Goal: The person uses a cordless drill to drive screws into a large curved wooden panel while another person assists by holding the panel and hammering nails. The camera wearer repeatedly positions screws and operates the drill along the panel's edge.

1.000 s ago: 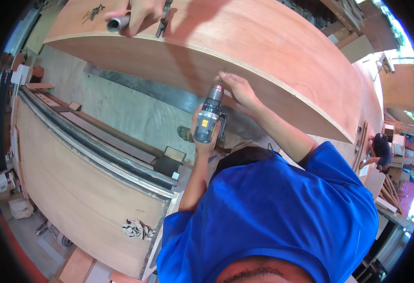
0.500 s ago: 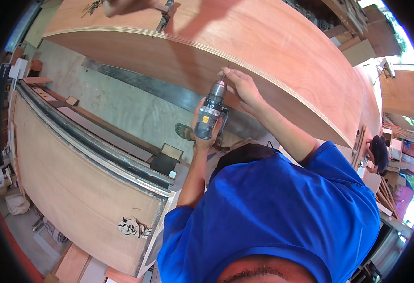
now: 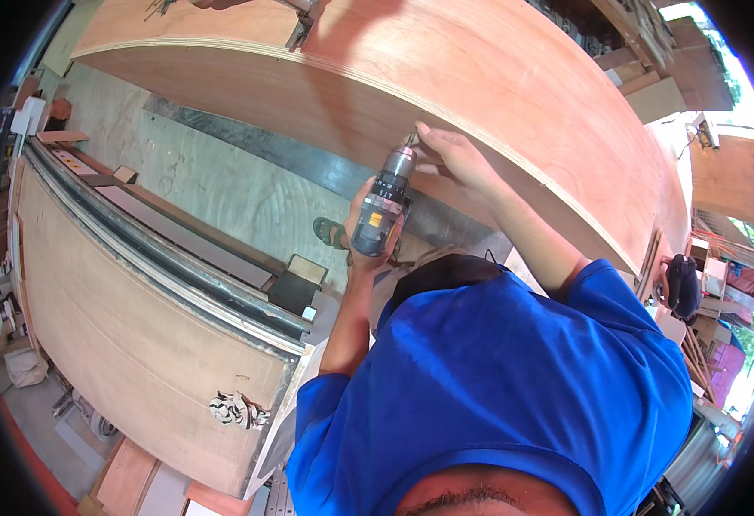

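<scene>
The grey concrete floor (image 3: 222, 185) carries a green sandal (image 3: 330, 230), wooden blocks (image 3: 306, 268) and long dark planks (image 3: 179, 228)

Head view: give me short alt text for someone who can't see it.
A person in a blue shirt holds a cordless drill in the left hand, its tip at the edge of a large plywood panel; the right hand steadies the tip. Another plywood panel stands to the left on a concrete floor.

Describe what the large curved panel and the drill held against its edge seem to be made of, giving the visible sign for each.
Curved panel: looks like plywood, reddish-brown veneer face, smooth and unpainted; the pale edge shows thin layered lines. Drill: the body seems dark plastic with a matt look and an orange patch, while the grey front chuck has a dull metallic sheen. The left hand grips it; the right hand steadies its tip.
</scene>
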Available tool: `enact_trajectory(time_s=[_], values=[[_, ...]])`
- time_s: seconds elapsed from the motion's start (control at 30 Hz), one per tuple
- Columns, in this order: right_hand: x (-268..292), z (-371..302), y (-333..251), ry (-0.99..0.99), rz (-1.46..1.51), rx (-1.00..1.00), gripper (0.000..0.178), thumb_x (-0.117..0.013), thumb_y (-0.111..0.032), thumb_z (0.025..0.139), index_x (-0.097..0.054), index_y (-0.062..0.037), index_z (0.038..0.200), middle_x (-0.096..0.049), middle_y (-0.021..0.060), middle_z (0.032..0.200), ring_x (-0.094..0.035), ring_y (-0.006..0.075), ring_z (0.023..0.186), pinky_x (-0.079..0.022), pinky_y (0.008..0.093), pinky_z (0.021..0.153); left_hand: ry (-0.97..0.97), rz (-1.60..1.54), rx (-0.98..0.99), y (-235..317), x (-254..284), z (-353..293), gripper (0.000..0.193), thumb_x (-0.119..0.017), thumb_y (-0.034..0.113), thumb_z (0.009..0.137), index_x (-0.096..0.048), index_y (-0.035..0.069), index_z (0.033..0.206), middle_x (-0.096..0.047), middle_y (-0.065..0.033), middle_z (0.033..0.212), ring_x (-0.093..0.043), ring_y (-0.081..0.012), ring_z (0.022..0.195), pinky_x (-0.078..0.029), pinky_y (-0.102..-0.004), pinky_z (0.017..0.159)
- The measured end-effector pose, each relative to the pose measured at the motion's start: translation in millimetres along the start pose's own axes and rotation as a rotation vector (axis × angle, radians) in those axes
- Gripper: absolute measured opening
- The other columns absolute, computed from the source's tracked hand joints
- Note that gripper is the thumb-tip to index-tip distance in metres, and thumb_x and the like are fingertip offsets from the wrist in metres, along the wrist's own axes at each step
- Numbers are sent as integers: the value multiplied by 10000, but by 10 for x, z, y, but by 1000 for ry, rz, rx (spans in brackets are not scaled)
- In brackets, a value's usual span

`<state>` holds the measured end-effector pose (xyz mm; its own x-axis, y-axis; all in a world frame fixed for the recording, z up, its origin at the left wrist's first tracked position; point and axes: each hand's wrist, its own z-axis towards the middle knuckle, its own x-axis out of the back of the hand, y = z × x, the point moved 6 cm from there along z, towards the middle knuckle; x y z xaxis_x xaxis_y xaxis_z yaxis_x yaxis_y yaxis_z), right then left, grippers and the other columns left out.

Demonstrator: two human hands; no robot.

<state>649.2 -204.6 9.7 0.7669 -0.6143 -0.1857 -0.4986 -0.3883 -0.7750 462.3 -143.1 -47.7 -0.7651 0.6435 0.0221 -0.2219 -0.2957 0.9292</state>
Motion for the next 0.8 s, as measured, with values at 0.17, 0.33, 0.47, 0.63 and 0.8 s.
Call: enact_trajectory(time_s=[0.17,0.33,0.47,0.63,0.8], values=[[264,-225,-692,166,-803,256,404,-731,-458,906,-679,-80,1040,-672,84,1022,-627,166,976,-492,302,883,2,-35,-10,-46,15,-28,716,-781,81,792,-448,-78,1406,-697,-198,1138,-711,-254,974,-555,-352,885],[562,79,-1178,496,-1370,647,656,-803,-583,763,-625,-70,1131,-534,180,1226,-471,309,1244,-414,435,1020,0,10,-33,110,-21,57,705,-779,95,798,-457,-74,1402,-710,-181,1102,-721,-238,929,-570,-340,842],[723,369,-1259,375,-1487,552,888,-815,-700,660,-549,-83,1240,-420,216,1322,-377,403,1307,-341,553,1068,0,18,-59,126,-23,82,716,-784,104,799,-452,-68,1410,-713,-173,1102,-726,-223,912,-576,-328,818],[757,518,-1228,254,-1472,513,960,-834,-696,634,-480,-81,1280,-338,273,1310,-292,479,1310,-334,598,1066,9,-123,40,-55,-68,-10,729,-786,105,800,-441,-63,1420,-705,-161,1110,-715,-206,900,-573,-318,814],[755,551,-1173,199,-1419,555,954,-825,-685,655,-469,-45,1265,-328,274,1290,-228,453,1344,-355,593,1041,44,-35,-36,9,-67,25,711,-776,86,800,-449,-51,1417,-691,-115,1051,-682,-177,848,-569,-300,787]])
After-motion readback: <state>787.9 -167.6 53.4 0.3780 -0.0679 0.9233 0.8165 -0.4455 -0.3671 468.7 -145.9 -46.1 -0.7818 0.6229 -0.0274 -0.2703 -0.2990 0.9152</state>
